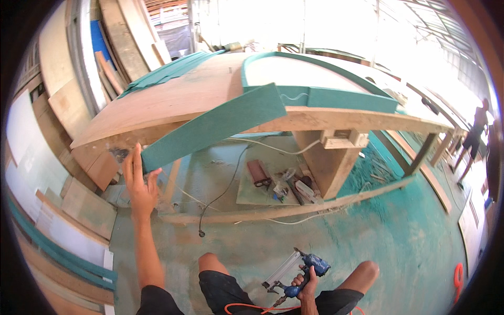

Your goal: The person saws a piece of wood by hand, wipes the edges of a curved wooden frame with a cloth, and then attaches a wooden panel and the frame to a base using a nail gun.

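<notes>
At the near left of the workbench, my left hand (139,184) grips the lower end of a flat green board (215,123), thumb on one side and fingers on the other. The board slants up to the right across the bench's front edge, its far end by a green curved frame (349,100). That frame encloses a pale panel on the wooden tabletop (184,86). Low between my knees, my right hand (308,283) is wrapped round the handle of a blue air nail gun (316,262). An orange air hose (247,306) runs near its base.
Green strips (163,73) lie at the table's far left. Under the bench are a low wooden rail (236,214), a black cable (223,188) and assorted tools (302,189). Boards (63,68) lean along the left. A person (476,131) stands at the far right.
</notes>
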A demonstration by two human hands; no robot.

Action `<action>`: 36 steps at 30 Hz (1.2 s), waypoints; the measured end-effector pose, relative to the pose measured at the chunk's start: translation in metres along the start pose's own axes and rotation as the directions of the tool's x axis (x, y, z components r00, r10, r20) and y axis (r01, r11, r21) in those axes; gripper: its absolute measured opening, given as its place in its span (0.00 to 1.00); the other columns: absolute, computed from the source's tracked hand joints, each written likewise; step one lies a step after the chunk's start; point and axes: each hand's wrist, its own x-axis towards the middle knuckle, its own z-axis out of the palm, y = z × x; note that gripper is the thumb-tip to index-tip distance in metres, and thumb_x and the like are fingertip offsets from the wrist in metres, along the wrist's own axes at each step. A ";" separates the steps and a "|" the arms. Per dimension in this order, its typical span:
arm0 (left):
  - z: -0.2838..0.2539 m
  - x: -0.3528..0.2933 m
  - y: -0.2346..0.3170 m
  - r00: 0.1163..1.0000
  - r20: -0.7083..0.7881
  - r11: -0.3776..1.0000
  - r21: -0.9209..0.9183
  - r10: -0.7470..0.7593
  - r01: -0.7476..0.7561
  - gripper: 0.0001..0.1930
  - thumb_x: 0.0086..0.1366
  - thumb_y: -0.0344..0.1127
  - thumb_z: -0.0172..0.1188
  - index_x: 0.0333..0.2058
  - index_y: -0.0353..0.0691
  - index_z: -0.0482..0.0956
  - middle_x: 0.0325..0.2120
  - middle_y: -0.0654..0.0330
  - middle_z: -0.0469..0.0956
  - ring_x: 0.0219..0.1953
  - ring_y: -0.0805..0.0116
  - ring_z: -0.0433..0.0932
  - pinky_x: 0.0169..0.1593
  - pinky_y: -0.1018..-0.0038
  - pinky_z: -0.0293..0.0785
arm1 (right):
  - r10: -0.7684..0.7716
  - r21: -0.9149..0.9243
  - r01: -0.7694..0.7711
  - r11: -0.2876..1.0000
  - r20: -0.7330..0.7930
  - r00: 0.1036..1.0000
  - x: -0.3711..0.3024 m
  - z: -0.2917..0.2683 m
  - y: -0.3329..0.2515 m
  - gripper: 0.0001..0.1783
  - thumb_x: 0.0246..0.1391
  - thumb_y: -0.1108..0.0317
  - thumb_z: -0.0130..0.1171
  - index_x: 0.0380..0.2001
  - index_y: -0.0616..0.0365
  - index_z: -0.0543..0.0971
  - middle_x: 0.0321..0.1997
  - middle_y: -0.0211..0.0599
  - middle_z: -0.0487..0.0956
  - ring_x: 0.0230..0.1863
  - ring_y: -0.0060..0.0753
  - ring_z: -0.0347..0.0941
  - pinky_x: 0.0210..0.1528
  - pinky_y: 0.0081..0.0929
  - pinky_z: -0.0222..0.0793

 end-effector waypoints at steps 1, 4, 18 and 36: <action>0.002 0.013 0.010 0.999 0.003 0.999 0.020 0.048 -0.048 0.36 0.64 0.32 0.66 0.69 0.38 0.64 0.57 0.47 0.70 0.57 0.47 0.69 0.59 0.56 0.68 | -0.011 -0.002 0.011 1.000 -0.010 1.000 -0.001 0.000 -0.001 0.30 0.66 0.37 0.50 0.51 0.54 0.75 0.15 0.25 0.64 0.15 0.26 0.61 0.24 0.32 0.65; 0.017 0.039 0.034 0.989 0.028 0.986 0.084 0.142 -0.144 0.39 0.61 0.33 0.69 0.70 0.41 0.64 0.55 0.50 0.71 0.56 0.49 0.69 0.56 0.56 0.70 | -0.046 -0.009 0.045 0.999 -0.038 0.998 -0.011 0.005 -0.005 0.30 0.66 0.37 0.50 0.51 0.54 0.75 0.15 0.25 0.64 0.15 0.26 0.61 0.24 0.32 0.65; 0.051 0.077 0.038 0.958 0.009 0.940 0.192 0.286 -0.282 0.39 0.60 0.30 0.69 0.69 0.42 0.65 0.58 0.52 0.72 0.58 0.51 0.70 0.59 0.55 0.70 | -0.058 0.020 0.059 0.998 -0.036 0.998 -0.024 0.001 -0.010 0.30 0.66 0.37 0.52 0.51 0.54 0.75 0.15 0.25 0.64 0.16 0.27 0.62 0.24 0.33 0.65; 0.074 0.113 0.015 0.932 0.047 0.911 0.199 0.359 -0.361 0.45 0.56 0.29 0.72 0.72 0.46 0.61 0.55 0.56 0.73 0.56 0.53 0.70 0.57 0.58 0.73 | -0.067 0.003 0.067 0.998 -0.026 0.997 -0.013 0.004 -0.017 0.28 0.66 0.40 0.53 0.51 0.55 0.76 0.15 0.25 0.64 0.16 0.27 0.62 0.25 0.33 0.64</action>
